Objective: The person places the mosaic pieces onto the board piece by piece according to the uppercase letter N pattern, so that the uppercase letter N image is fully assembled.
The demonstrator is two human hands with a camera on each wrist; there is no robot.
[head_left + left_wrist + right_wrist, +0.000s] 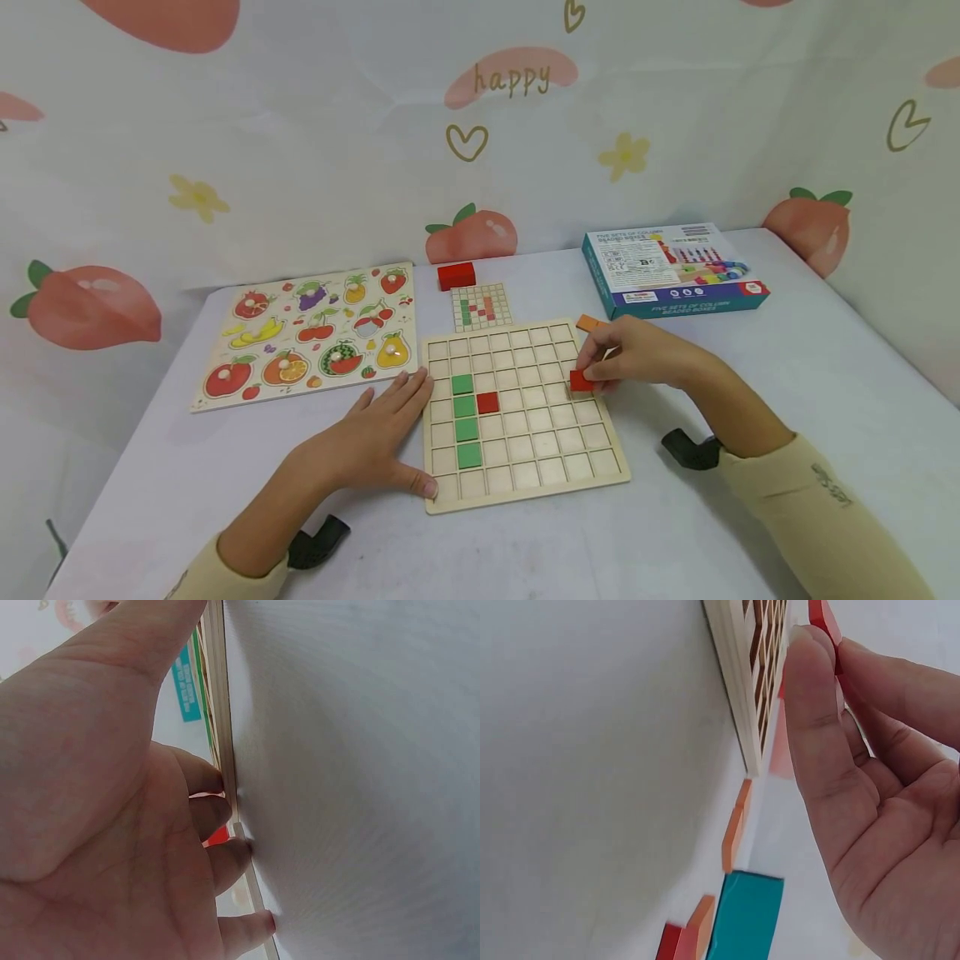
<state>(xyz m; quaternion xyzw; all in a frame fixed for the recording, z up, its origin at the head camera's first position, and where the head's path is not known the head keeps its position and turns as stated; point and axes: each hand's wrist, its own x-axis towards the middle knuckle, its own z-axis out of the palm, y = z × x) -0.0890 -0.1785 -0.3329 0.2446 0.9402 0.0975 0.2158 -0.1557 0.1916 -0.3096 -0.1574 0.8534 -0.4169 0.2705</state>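
Note:
A wooden grid board [528, 494] lies on the table, with several green tiles [467, 406] in one column and a red tile [487, 402] beside them. My left hand [360, 450] rests at the board's left edge, fingers straight and thumb at the near left corner. Thumb and fingers of my right hand [633, 354] pinch another red tile [581, 381] over the board's right side. In the right wrist view that pinched tile [825, 622] sticks out past the thumb tip. A small pattern card [480, 308] lies just behind the board.
Orange tiles [590, 322] lie behind my right hand. At the back right is a teal boxed set [675, 271]. A fruit knob puzzle [307, 333] covers the back left. A red block [457, 276] sits behind the card, near the patterned backdrop [337, 100].

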